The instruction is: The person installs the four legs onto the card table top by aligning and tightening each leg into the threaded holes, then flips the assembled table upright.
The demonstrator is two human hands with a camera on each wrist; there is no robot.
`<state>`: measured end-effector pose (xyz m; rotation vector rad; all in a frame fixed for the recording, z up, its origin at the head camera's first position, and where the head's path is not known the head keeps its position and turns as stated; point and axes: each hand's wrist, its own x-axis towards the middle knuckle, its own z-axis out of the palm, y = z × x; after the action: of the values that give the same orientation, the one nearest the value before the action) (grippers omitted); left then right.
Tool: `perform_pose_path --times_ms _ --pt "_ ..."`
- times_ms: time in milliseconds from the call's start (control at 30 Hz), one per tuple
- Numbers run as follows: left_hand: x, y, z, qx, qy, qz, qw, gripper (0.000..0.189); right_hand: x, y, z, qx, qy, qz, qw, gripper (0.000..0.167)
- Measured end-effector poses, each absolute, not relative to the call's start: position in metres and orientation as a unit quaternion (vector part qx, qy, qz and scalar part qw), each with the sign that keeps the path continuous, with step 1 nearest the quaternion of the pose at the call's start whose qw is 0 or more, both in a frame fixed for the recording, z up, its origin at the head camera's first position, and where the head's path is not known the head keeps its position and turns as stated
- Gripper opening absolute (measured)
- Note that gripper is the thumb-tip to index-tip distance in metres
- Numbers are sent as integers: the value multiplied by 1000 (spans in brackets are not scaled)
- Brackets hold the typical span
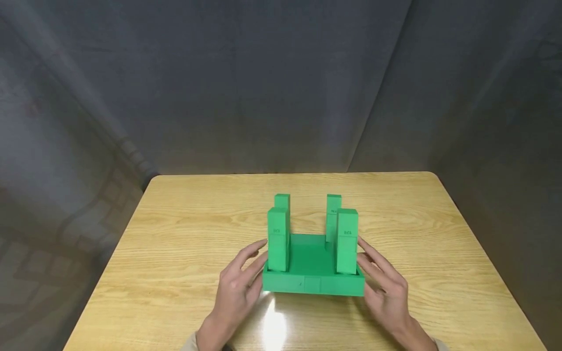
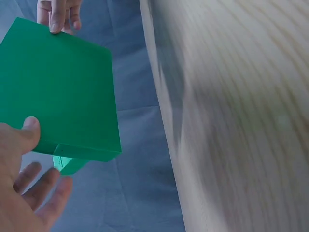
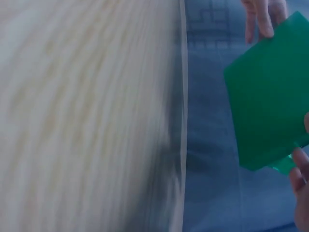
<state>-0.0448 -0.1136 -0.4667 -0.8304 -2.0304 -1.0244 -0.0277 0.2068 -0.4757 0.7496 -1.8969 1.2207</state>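
Observation:
A green shallow tray is held up above the table, with an upright square green post at each corner. Small dark markings show on some of the posts, too small to read. My left hand grips the tray's left side; in the left wrist view its thumb presses the flat underside while the other fingers spread beside the edge. On the opposite side my right hand holds the tray, its fingertips partly hidden behind the right wall and post. Both wrist views show the plain underside.
A light wood-grain table lies beneath, with a bright glare spot near its front. Dark grey cloth hangs behind it and along both sides.

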Motion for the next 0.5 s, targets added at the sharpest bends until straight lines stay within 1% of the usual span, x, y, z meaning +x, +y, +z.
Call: perform_pose_path --times_ms 100,167,267,333,433,500 --pt "-48 -112 -469 -349 -753 -438 344 51 -30 208 -476 304 -727 486 377 46" --pt "-50 -110 -471 -371 -730 -463 339 50 -30 208 -477 312 -718 495 377 47" --pt "-53 -106 -473 -395 -706 -480 340 36 -31 208 -479 324 -699 518 373 47" --pt "-53 -104 -472 -398 -703 -482 339 33 -31 207 -479 330 -685 531 374 45" --pt "-51 -102 -468 -383 -714 -479 337 36 -31 206 -478 333 -671 544 378 44" --pt "-49 -102 -465 -366 -725 -483 328 43 -32 205 -478 336 -658 556 380 46"
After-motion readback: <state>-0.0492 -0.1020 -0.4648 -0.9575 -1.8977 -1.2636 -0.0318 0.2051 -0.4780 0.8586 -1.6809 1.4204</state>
